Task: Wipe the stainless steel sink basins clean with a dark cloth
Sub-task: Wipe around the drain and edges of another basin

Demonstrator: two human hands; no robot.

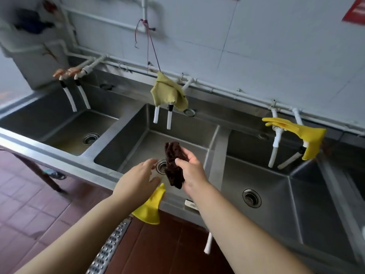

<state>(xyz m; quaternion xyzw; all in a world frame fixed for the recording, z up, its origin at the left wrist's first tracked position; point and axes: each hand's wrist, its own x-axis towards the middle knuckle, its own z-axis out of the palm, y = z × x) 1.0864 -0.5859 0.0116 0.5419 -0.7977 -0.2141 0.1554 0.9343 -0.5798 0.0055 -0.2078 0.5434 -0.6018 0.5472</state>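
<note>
Head view, right hand: the right hand [190, 167] is raised over the middle basin [138, 149] with thumb and fingers curled round the dark cloth [174, 164], grasping it mid-length.
Head view, cloth: it is bunched and hangs upright, one end standing above the fingers, the other drooping below the palm; it touches no steel that I can see.
Head view, left hand: the left hand [138, 177] is released, fingers straight and slightly spread, just beside the cloth on its left and holding nothing.
Under the hands: the middle drain [161, 166] sits between the two hands, partly hidden by the cloth.
Near the left wrist: a yellow glove [151, 207] is draped over the front rim [87, 164] of the sink, just below the left hand.
Beyond the hands: a green rag [167, 93] hangs over the middle taps; another yellow glove [296, 131] hangs on the taps well off to the right.
Other basins: the left basin [65, 127] and right basin [280, 194] lie to either side, apart from both hands.
Stage, as a judgement: wiping of this basin looks not yet begun; the cloth probably needs spreading first.
Risk, slip: held in a loose bunch, the cloth could drop onto the drain.
Risk, coverage: a wadded cloth would likely miss corners and walls.
Risk, snag: the left forearm could knock the rim glove to the floor.
</note>
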